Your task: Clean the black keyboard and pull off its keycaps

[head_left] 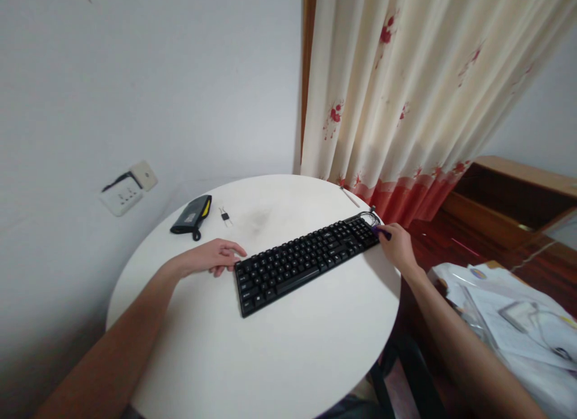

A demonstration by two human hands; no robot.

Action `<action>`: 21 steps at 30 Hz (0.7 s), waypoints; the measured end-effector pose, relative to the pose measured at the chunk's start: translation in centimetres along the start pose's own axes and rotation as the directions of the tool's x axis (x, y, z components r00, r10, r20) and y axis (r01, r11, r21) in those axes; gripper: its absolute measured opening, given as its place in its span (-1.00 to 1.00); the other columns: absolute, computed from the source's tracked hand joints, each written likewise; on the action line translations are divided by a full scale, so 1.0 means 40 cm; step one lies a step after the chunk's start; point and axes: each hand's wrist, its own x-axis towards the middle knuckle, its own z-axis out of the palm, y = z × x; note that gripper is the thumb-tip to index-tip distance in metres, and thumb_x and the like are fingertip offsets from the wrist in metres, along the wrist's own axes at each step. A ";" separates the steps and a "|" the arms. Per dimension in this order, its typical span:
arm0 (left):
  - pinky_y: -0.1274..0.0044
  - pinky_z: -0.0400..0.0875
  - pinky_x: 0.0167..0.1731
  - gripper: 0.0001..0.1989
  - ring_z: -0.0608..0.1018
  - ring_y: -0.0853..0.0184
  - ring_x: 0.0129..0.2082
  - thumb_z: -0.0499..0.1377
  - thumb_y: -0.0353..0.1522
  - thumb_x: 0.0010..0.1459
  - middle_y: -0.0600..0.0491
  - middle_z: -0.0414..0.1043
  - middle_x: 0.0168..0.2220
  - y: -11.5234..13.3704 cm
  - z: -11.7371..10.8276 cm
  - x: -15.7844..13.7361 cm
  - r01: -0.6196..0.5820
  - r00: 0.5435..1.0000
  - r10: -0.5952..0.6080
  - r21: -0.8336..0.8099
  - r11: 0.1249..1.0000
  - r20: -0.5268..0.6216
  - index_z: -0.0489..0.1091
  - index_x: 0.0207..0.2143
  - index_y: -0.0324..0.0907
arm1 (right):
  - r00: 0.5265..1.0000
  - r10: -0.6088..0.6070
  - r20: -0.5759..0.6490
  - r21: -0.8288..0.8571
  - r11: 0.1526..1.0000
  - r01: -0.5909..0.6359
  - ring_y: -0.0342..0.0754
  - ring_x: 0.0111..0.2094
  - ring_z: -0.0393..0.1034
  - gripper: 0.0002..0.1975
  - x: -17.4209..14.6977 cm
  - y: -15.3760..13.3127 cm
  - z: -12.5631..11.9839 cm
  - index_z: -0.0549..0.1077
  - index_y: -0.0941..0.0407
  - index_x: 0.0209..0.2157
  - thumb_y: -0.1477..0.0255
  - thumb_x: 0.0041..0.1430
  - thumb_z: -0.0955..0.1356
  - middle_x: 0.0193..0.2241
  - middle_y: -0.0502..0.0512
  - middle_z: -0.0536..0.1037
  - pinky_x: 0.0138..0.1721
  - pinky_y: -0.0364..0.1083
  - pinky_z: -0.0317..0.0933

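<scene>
A black keyboard (306, 256) lies slantwise on the round white table (288, 353), its right end farther from me. My left hand (215, 255) rests at its left end, fingers apart, with the fingertips at the keyboard's upper left corner; whether they press on it is hard to tell. At the opposite end, my right hand (396, 246) is closed around a slim purple tool (382, 232), which points at the keys on the far right. Its exact kind is too small to make out. A coiled black cable (370, 217) sits just behind that end.
On the table's left are a dark grey pouch (192, 216) with a yellow edge and a small black-and-white item (225, 217). A thin pale stick (350, 196) lies near the back right rim. A wall, a curtain (383, 106) and a paper-covered surface (505, 323) surround the table.
</scene>
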 end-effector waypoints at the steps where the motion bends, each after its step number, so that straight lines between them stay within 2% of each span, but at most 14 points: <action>1: 0.61 0.20 -0.62 -0.51 0.40 0.42 -0.61 0.18 -0.06 0.05 0.06 0.46 -0.47 -0.002 0.000 0.001 0.003 1.000 -0.003 0.000 1.000 -0.001 0.40 -0.07 -0.19 | 0.998 -0.048 0.032 0.039 0.998 0.047 0.01 -0.30 0.41 -0.73 0.001 -0.008 0.004 0.59 0.17 -0.20 0.47 0.14 0.29 -0.29 0.18 0.53 -0.18 -0.03 0.28; 3: 0.61 0.20 -0.61 -0.51 0.41 0.42 -0.61 0.18 -0.06 0.05 0.05 0.48 -0.45 -0.005 -0.001 0.002 0.008 1.000 -0.008 0.000 1.000 -0.003 0.40 -0.06 -0.19 | 0.982 -0.148 0.113 0.115 0.984 0.135 -0.01 -0.30 0.41 -0.73 0.000 -0.021 0.016 0.59 0.14 -0.18 0.46 0.16 0.29 -0.27 0.16 0.53 -0.20 -0.06 0.28; 5: 0.61 0.20 -0.61 -0.51 0.41 0.43 -0.61 0.18 -0.06 0.05 0.04 0.49 -0.43 -0.005 -0.001 0.002 0.007 1.000 -0.007 -0.003 1.000 -0.001 0.40 -0.06 -0.19 | 0.974 -0.172 0.146 0.123 0.980 0.155 -0.01 -0.31 0.40 -0.72 0.002 -0.015 0.023 0.58 0.13 -0.17 0.45 0.16 0.29 -0.28 0.15 0.53 -0.22 -0.07 0.29; 9: 0.61 0.19 -0.62 -0.51 0.40 0.43 -0.62 0.18 -0.06 0.05 0.04 0.48 -0.44 -0.002 -0.001 0.000 -0.006 1.000 0.007 -0.004 1.000 0.009 0.40 -0.06 -0.19 | 1.000 0.002 0.030 -0.057 0.998 -0.001 0.02 -0.31 0.41 -0.72 0.025 0.033 0.014 0.59 0.20 -0.20 0.48 0.12 0.28 -0.29 0.21 0.54 -0.18 -0.03 0.27; 11: 0.61 0.18 -0.62 -0.51 0.40 0.43 -0.62 0.18 -0.06 0.05 0.04 0.49 -0.45 -0.003 -0.002 0.001 -0.011 1.000 0.011 -0.001 1.000 0.011 0.40 -0.06 -0.19 | 0.999 0.044 -0.001 -0.097 0.994 -0.044 0.03 -0.28 0.41 -0.71 0.037 0.038 0.008 0.59 0.21 -0.20 0.50 0.12 0.28 -0.28 0.22 0.54 -0.15 -0.02 0.26; 14: 0.61 0.18 -0.63 -0.51 0.41 0.43 -0.62 0.17 -0.06 0.06 0.05 0.48 -0.46 -0.005 -0.003 0.003 -0.011 1.000 0.011 0.001 1.000 0.005 0.40 -0.06 -0.18 | 0.999 -0.026 0.029 -0.025 0.999 0.027 0.02 -0.28 0.41 -0.72 0.045 0.005 0.020 0.59 0.18 -0.19 0.49 0.14 0.28 -0.28 0.20 0.54 -0.15 -0.04 0.27; 18: 0.62 0.17 -0.63 -0.52 0.41 0.43 -0.62 0.17 -0.07 0.07 0.04 0.49 -0.44 -0.006 -0.003 0.002 -0.009 1.000 0.009 -0.004 1.000 0.007 0.40 -0.06 -0.19 | 0.967 -0.196 0.162 0.105 0.978 0.181 0.01 -0.26 0.41 -0.73 0.046 -0.028 0.052 0.59 0.13 -0.19 0.48 0.14 0.29 -0.26 0.16 0.54 -0.15 -0.05 0.29; 21: 0.62 0.18 -0.63 -0.52 0.41 0.43 -0.61 0.17 -0.07 0.07 0.04 0.49 -0.44 -0.004 -0.002 0.001 -0.019 1.000 0.019 -0.004 1.000 0.010 0.40 -0.06 -0.19 | 0.981 -0.148 0.128 0.055 0.988 0.142 0.01 -0.28 0.41 -0.73 0.061 0.008 0.055 0.59 0.16 -0.20 0.49 0.13 0.29 -0.27 0.18 0.53 -0.15 -0.04 0.29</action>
